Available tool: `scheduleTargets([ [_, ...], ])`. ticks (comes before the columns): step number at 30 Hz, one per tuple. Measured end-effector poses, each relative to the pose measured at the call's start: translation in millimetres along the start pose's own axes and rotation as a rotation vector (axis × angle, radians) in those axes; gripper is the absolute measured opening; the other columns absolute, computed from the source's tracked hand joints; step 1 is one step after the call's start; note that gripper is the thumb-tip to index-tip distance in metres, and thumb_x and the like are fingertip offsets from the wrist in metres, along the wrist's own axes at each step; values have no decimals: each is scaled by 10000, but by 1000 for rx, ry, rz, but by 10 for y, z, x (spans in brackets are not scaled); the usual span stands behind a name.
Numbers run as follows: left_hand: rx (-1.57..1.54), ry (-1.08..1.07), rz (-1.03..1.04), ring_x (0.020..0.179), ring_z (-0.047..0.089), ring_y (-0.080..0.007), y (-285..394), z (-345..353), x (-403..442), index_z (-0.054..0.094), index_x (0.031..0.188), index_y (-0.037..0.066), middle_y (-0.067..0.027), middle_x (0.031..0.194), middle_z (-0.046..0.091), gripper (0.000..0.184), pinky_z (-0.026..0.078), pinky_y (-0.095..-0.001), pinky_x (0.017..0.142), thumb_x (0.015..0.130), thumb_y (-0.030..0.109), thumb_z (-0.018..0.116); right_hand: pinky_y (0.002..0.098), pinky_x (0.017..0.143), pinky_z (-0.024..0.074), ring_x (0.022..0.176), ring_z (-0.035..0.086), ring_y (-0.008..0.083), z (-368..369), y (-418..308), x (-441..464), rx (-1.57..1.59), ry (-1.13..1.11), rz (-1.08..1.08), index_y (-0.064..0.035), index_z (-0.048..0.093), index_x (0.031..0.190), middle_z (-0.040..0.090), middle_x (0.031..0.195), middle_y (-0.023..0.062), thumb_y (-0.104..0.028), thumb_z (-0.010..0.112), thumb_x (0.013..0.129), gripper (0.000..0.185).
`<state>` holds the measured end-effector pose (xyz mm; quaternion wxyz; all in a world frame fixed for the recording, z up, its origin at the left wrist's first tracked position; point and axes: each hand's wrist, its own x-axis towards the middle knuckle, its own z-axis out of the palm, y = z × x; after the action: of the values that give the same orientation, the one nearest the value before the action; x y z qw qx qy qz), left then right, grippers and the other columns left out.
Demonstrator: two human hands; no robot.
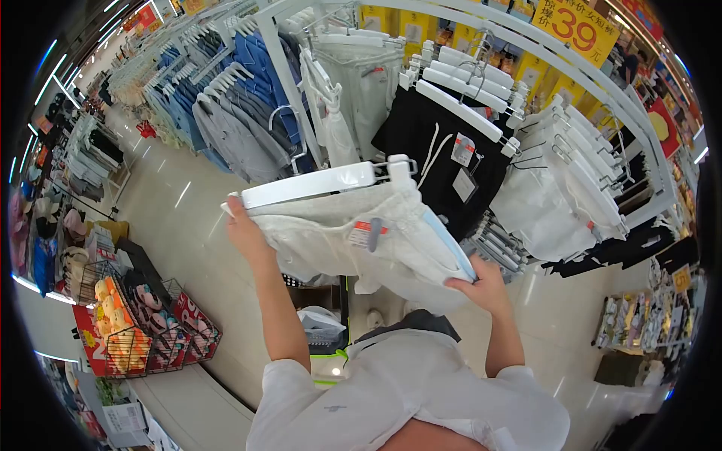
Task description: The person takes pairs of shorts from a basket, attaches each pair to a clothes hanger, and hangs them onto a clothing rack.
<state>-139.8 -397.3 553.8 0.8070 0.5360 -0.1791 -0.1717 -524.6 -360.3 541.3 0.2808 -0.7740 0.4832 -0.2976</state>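
A pair of white shorts hangs from a white clip hanger in front of me, tilted with its right side toward the rack. A red and white tag and a grey piece lie on the shorts' front, and a light blue stripe runs down their right side. My left hand is closed at the hanger's left end, by the waistband corner. Lower on the right, my right hand pinches the shorts' side edge near the blue stripe; its thumb lies on top. Some fingers of both hands are hidden.
A white metal rack holds black shorts and more white shorts on hangers. Blue and grey shirts hang at the left. Wire baskets of goods stand lower left. Below the shorts is a dark box.
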Motion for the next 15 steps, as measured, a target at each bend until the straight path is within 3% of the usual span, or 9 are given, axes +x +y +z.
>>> scheduleTargets([
  [3, 20, 65, 37, 703, 579, -132, 41, 109, 88, 542, 852, 1, -64, 803, 598, 382, 471, -272, 648, 927, 373, 496, 316, 541, 431, 582, 562, 313, 69, 422, 219, 103, 82, 188, -12, 571, 796, 569, 664, 173, -271, 760, 681, 340],
  [5, -23, -10, 69, 698, 580, -133, -33, 121, 167, 542, 836, 1, -66, 799, 600, 389, 470, -271, 641, 929, 375, 490, 305, 535, 436, 549, 568, 277, 74, 602, 266, 32, 57, 144, -10, 588, 816, 557, 624, 155, -273, 768, 666, 352],
  [7, -56, -80, 107, 694, 582, -134, -10, 182, 174, 542, 819, 1, -68, 796, 601, 397, 469, -270, 634, 930, 378, 484, 290, 619, 453, 671, 605, 217, -32, 571, 306, 127, -170, 129, -16, 603, 933, 616, 738, 121, -263, 746, 697, 370],
  [9, -71, -137, 155, 703, 568, -122, 31, 309, 142, 542, 786, 9, -60, 779, 594, 394, 455, -257, 635, 927, 373, 491, 350, 881, 400, 1061, 527, 227, -20, 862, 420, 727, -155, -125, -14, 361, 1321, 510, 1228, 110, -314, 730, 663, 812],
  [11, 33, -108, 176, 713, 559, -115, -187, 373, 150, 551, 792, 6, -54, 777, 590, 394, 447, -251, 640, 923, 374, 501, 367, 903, 390, 1095, 512, 245, -220, 610, 602, 800, 6, -224, -8, 274, 1371, 459, 1284, 137, -328, 710, 678, 879],
  [14, 237, -145, 212, 731, 543, -110, -353, 494, -43, 566, 829, -1, -43, 787, 584, 390, 435, -248, 658, 911, 378, 521, 376, 910, 377, 1110, 485, 241, -419, 266, 830, 1011, -125, -265, 2, 264, 1376, 401, 1336, 145, -369, 701, 713, 877],
  [15, 326, -209, 235, 739, 536, -111, -398, 558, -136, 572, 860, -4, -39, 799, 583, 390, 430, -251, 672, 905, 381, 533, 337, 869, 403, 1018, 526, 191, -387, 277, 889, 932, -96, -247, -16, 305, 1362, 505, 1232, 128, -314, 729, 718, 826],
])
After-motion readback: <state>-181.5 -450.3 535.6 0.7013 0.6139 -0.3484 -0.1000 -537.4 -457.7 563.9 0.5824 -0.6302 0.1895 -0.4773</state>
